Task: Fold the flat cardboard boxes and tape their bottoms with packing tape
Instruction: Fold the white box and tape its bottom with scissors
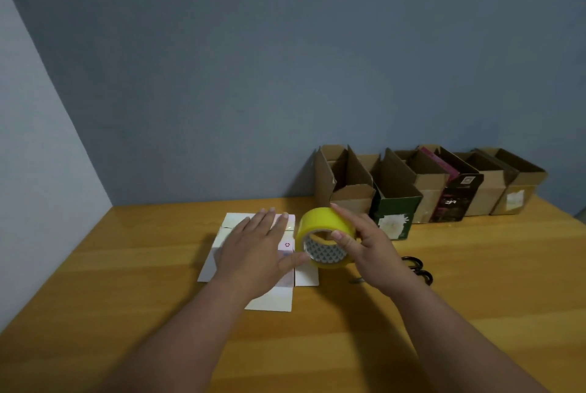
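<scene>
A small white cardboard box [272,297] with a little red mark lies on the wooden table [126,281], its flaps spread out around it. My left hand [253,250] presses flat on top of it, fingers straight, thumb reaching toward the tape. My right hand [371,243] grips a roll of yellow packing tape [320,227], thumb inside the core and fingers over the outer rim, holding it just right of the box at its edge.
A row of several folded open boxes [421,186], brown, green and black, stands along the back wall at the right. Black-handled scissors [418,269] lie on the table behind my right wrist. Walls close off the left and the back.
</scene>
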